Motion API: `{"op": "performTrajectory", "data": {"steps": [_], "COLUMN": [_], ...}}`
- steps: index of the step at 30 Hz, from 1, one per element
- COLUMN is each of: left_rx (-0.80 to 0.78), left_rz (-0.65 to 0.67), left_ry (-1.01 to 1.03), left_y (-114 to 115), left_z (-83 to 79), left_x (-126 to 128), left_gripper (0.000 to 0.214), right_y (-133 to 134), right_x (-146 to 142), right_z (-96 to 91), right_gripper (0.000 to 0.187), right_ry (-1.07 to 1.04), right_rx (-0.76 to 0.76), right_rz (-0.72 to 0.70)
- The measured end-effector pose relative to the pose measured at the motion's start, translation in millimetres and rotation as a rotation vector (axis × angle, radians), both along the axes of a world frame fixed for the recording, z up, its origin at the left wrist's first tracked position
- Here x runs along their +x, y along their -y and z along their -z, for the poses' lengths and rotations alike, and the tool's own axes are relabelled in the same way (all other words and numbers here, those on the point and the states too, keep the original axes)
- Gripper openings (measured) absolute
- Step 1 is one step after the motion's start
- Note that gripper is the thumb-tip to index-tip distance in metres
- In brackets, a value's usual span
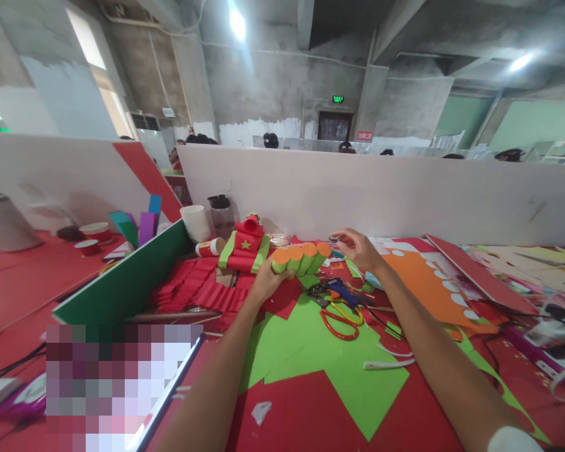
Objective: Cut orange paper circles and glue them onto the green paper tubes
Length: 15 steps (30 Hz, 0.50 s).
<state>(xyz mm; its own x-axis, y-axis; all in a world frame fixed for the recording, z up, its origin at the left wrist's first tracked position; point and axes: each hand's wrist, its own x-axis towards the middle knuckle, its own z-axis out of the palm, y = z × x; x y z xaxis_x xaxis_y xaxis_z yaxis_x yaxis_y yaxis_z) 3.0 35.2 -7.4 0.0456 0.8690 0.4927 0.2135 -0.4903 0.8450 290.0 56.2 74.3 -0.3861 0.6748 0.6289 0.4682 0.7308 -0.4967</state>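
My left hand (pixel 267 281) is closed around a row of green paper tubes (pixel 304 263) with orange round ends, joined side by side. To the right of the tubes, my right hand (pixel 360 250) is raised over the clutter with its fingers pinched together. A small dark bit shows at those fingertips, too small to name. Below the hands lie red-and-yellow-handled scissors (pixel 343 320) and a blue glue gun (pixel 341 292). Just left of the tubes stands a red-and-green paper model (pixel 246 245) with a star on it.
Green paper sheets (pixel 306 345) cover part of the red table. Folded red paper pieces (pixel 198 285) are heaped at left beside a green board (pixel 127 276). An orange sheet with round holes (pixel 419 285) lies at right. A white partition (pixel 381 194) runs behind, near a dark-lidded bottle (pixel 221 216).
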Motion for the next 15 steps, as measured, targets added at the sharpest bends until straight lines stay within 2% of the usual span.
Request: {"op": "performTrajectory", "data": {"steps": [3, 5, 9, 15], "left_rx": [-0.01, -0.011, -0.001, 0.001], "left_rz": [0.002, 0.01, 0.008, 0.014], "left_ry": [-0.003, -0.003, 0.0, -0.003], "left_y": [1, 2, 2, 3], "left_z": [-0.4, -1.5, -2.6, -2.3], "left_x": [0, 0, 1, 1], "left_gripper": [0.041, 0.041, 0.04, 0.037], "right_y": [-2, -1, 2, -1], "right_x": [-5, -10, -19, -23], "right_z": [6.7, 9.8, 15.1, 20.7], "right_gripper": [0.043, 0.054, 0.07, 0.065], "right_ry": [-0.129, -0.128, -0.039, -0.097], "right_rx": [-0.283, -0.394, -0.384, -0.374], "right_rz": [-0.056, -0.118, -0.165, -0.185]}}
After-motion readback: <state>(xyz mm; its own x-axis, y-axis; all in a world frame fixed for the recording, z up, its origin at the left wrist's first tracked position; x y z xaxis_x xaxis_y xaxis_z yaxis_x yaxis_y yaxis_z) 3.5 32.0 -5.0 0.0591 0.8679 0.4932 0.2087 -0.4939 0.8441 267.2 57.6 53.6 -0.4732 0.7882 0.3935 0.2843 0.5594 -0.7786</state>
